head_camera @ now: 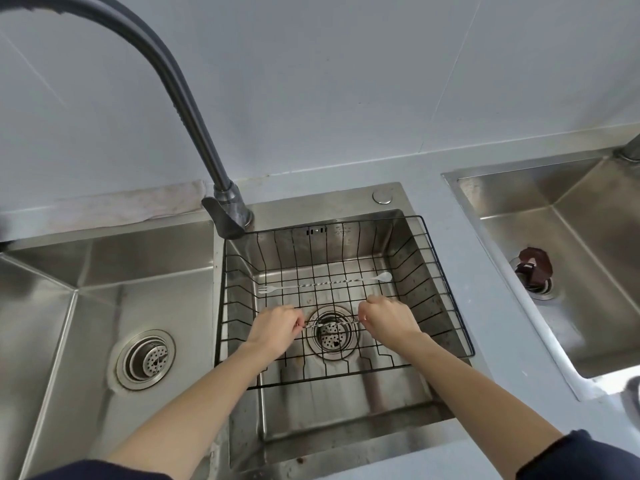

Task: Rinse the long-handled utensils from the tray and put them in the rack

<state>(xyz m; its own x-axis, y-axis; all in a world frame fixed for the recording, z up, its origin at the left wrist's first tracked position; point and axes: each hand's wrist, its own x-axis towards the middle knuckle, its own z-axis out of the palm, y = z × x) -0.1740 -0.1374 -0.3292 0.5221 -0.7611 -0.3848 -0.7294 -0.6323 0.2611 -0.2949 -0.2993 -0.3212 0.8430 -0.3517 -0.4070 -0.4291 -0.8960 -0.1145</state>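
A black wire rack (446,271) sits in the middle sink basin. Across its floor at the back lies a long twisted-handle utensil (325,283) with a small fork at the left end and a spoon at the right. My left hand (273,329) and my right hand (389,318) each pinch one end of a second twisted-handle utensil (330,324), holding it level just above the rack's floor, over the drain. Its ends are hidden inside my fingers. No tray is in view.
A dark curved faucet (225,209) rises behind the rack, its spout out of view at upper left. A larger basin with a drain strainer (145,358) lies to the left. Another sink (561,271) with a brown plug is at the right.
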